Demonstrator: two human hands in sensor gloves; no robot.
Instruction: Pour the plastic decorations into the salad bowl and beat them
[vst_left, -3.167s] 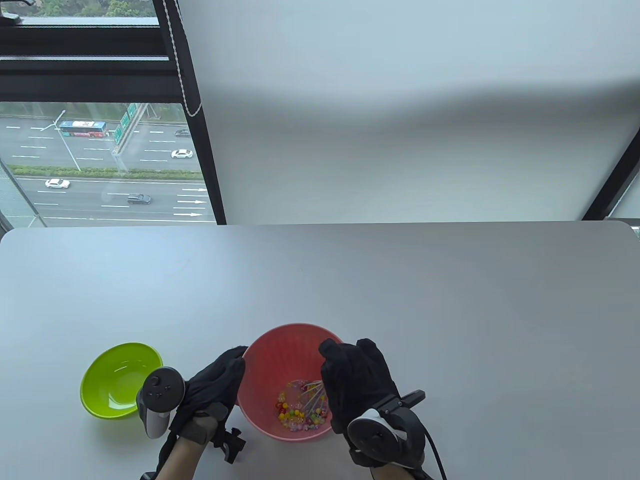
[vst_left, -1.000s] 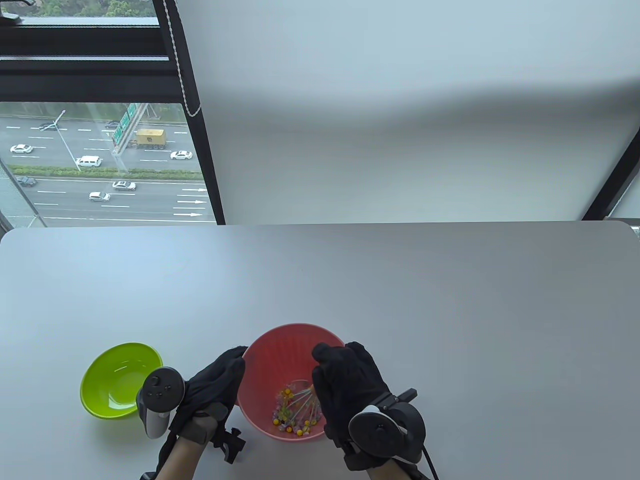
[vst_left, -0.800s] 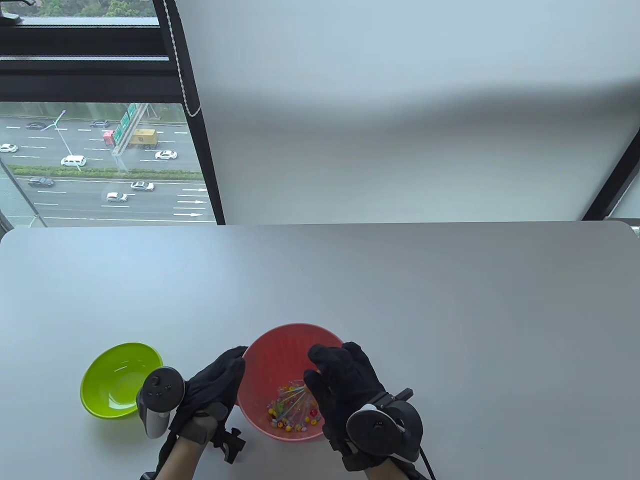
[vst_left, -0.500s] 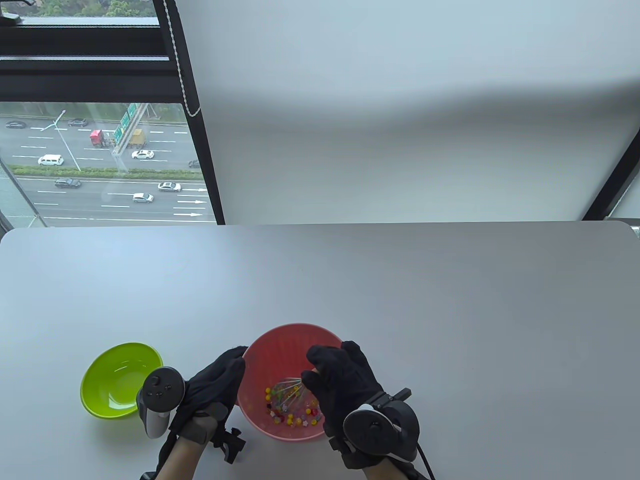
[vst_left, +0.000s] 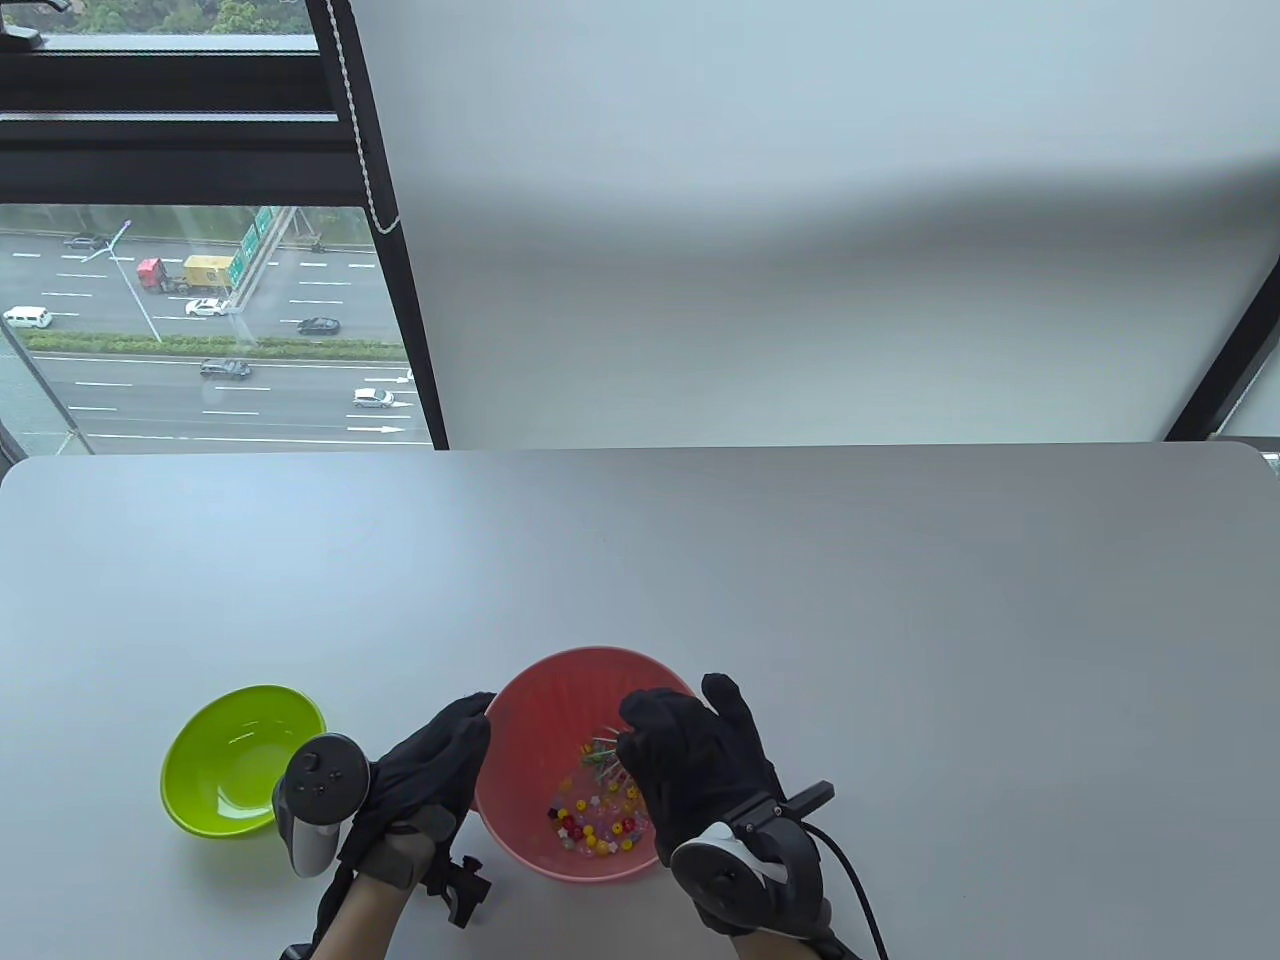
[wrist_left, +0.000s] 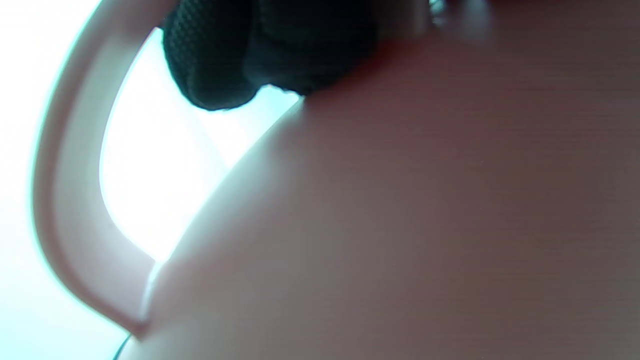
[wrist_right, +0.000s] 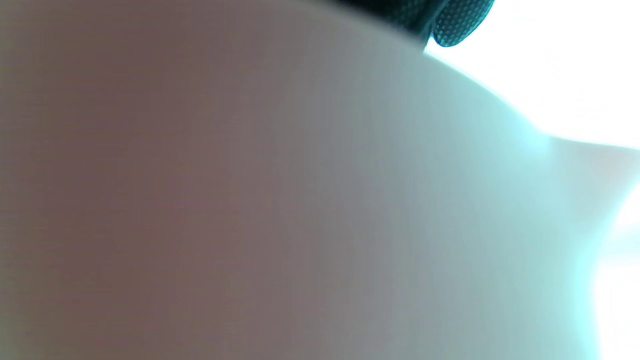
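Note:
The pink salad bowl (vst_left: 560, 668) stands near the table's front edge, with small coloured plastic decorations (vst_left: 595, 828) scattered on its floor. My right hand (vst_left: 640, 730) reaches over the bowl's right rim and grips a wire whisk (vst_left: 603, 755). Only the whisk's wires show, and they sit above the decorations. My left hand (vst_left: 470, 715) cups the bowl's left outer wall. In the left wrist view, gloved fingers (wrist_left: 240, 60) lie against the bowl (wrist_left: 425, 200). The right wrist view is a blur of the bowl's wall (wrist_right: 150, 175) with one fingertip (wrist_right: 457, 22) at the top.
An empty green bowl (vst_left: 240, 760) sits on the table left of my left hand. The white table (vst_left: 800, 560) stretches away behind and to the right of the pink bowl. A window and a wall lie beyond the table's far edge.
My right hand has swung the whisk from the bowl's near left floor toward its far side. The decorations have spread along the near floor. The left hand has not moved.

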